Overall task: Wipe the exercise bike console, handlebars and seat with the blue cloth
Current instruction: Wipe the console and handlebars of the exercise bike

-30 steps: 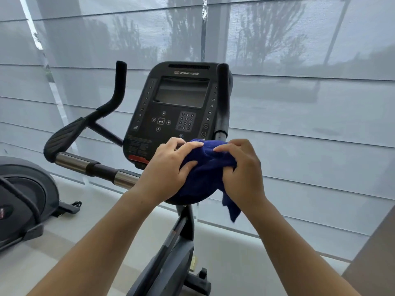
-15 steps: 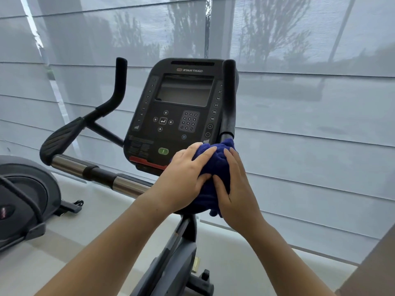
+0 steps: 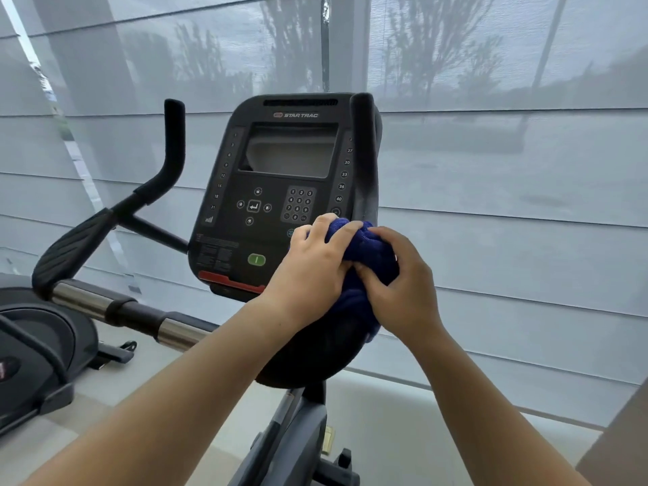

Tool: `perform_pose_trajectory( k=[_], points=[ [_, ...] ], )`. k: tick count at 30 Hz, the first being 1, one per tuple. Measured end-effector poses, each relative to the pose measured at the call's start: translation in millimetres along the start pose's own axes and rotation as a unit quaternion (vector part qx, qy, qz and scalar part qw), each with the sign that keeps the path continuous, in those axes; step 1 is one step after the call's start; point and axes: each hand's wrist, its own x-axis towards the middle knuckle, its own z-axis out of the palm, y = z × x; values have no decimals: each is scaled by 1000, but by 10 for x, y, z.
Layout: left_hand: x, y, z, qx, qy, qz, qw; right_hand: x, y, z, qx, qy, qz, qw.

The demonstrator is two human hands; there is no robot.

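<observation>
The black exercise bike console stands in the middle of the view, screen and keypad facing me. A blue cloth is bunched around the base of the right handlebar, just right of the console's lower corner. My left hand grips the cloth from the left, fingers curled over its top. My right hand grips it from the right, fingers tucked into the folds. The left handlebar curves up at the left, with a chrome bar below it. The seat is out of view.
Another exercise machine stands at the left edge on the pale floor. A window with a sheer grey blind runs behind the bike. The bike's frame post drops below the console. A brown surface shows at bottom right.
Both hands with the cloth have moved up along the right handlebar's base, from below the console's corner to beside it. The right hand's fingers have curled tighter into the cloth.
</observation>
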Motion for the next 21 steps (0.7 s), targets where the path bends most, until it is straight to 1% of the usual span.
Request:
perform_pose_trajectory(
  k=[5, 13, 15, 18, 20, 21],
  points=[
    [380, -41, 64, -1, -2, 2, 1000, 341, 162, 15, 8, 25, -14, 1000],
    [1033, -95, 183, 37, 37, -9, 999, 1015, 411, 64, 17, 26, -47, 998],
    [1211, -110, 132, 45, 86, 9, 995, 1240, 406, 50, 16, 43, -83, 996],
    [1516, -86, 29, 55, 182, 35, 981, 1629, 362, 42, 29, 88, -132, 987],
    [1692, -74, 0, 57, 214, 37, 974, 1852, 341, 73, 33, 90, -140, 986],
    [1747, -81, 13, 62, 219, 40, 973, 1923, 349, 96, 32, 74, -140, 987]
  ],
)
